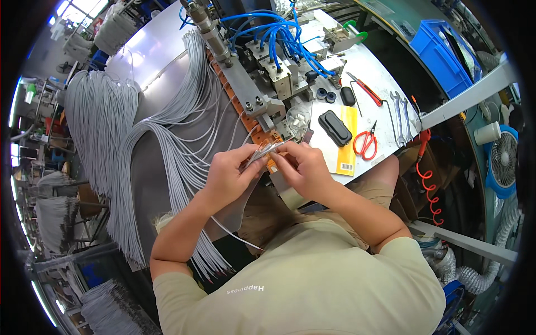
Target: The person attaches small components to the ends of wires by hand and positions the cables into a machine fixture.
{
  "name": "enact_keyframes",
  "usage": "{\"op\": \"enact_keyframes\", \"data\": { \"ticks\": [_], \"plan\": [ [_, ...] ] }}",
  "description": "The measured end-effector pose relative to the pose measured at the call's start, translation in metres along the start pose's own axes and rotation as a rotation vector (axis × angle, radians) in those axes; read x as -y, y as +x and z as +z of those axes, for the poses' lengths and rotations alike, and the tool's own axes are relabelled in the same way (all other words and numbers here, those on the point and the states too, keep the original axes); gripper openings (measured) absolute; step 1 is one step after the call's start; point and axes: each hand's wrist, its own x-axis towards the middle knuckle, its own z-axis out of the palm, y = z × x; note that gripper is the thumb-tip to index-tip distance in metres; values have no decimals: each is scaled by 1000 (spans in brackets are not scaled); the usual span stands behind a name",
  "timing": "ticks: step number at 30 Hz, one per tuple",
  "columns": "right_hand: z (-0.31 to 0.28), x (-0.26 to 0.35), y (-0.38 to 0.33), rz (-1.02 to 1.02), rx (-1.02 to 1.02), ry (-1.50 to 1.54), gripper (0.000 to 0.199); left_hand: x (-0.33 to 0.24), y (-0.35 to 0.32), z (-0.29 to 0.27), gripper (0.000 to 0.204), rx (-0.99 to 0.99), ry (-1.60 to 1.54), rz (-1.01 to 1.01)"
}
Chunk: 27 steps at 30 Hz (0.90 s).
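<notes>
In front of my chest, both hands meet at the near end of the machine's orange fixture row (251,127). My left hand (230,172) is closed, thumb and fingers pinching a grey cable end (262,153). Close beside it, my right hand (306,168) pinches at the same spot, its fingertips on the cable end. Finer detail between the fingertips is too small to make out. A thick bundle of grey cables (167,151) runs past my left forearm. Just beyond my fingers rests a clear bag of small white parts (297,120).
The machine (273,72) with blue air hoses (290,39) stands ahead. On the white table to the right lie red-handled scissors (366,144), a black case (335,128) on a yellow booklet (347,159), wrenches (399,114) and a red-handled tool (365,89). A blue fan (504,159) stands far right.
</notes>
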Motion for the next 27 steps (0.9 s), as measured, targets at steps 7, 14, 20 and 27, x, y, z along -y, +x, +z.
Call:
{"op": "enact_keyframes", "data": {
  "ticks": [7, 14, 20, 27],
  "plan": [
    [2, 8, 5, 257, 65, 230, 12, 5, 0, -2, 21, -30, 69, 81],
    [-3, 7, 8, 324, 154, 248, 12, 5, 1, -4, 20, -49, 240, 160],
    [-1, 6, 4, 146, 90, 73, 9, 8, 1, 3, 20, -142, 316, 239],
    [-2, 6, 5, 95, 78, 11, 8, 6, 2, 3, 20, -156, 323, 257]
  ]
}}
